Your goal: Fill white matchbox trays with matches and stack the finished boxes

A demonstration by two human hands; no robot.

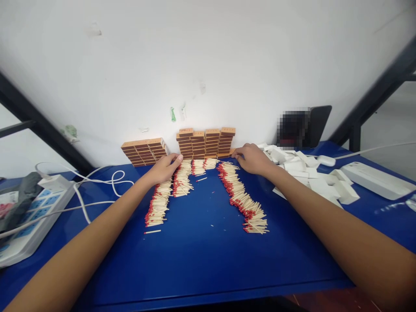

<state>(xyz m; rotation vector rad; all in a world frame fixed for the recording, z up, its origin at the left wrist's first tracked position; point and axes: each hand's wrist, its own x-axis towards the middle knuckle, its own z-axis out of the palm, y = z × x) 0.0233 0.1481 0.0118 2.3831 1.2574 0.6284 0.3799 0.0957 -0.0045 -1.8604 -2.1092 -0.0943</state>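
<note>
My left hand [165, 168] rests at the upper end of the left rows of matches [158, 203], by the lower left corner of the matchbox stack [205, 145]. Its thumb and forefinger point right, and I see nothing between them. My right hand [251, 159] reaches to the lower right corner of that stack, fingertips bent down beside a low matchbox [224, 154]. Below those fingertips begins a long curved row of red-tipped matches [238, 190]. Single matches [152, 232] lie apart on the blue table [195, 255].
A second, leaning matchbox stack [144, 149] stands at the wall on the left. White paper trays [305, 171] are heaped at the right, near a white box [378, 178] and a dark tablet-like object [320, 125]. A power strip [39, 216] with loose white cables lies at the left.
</note>
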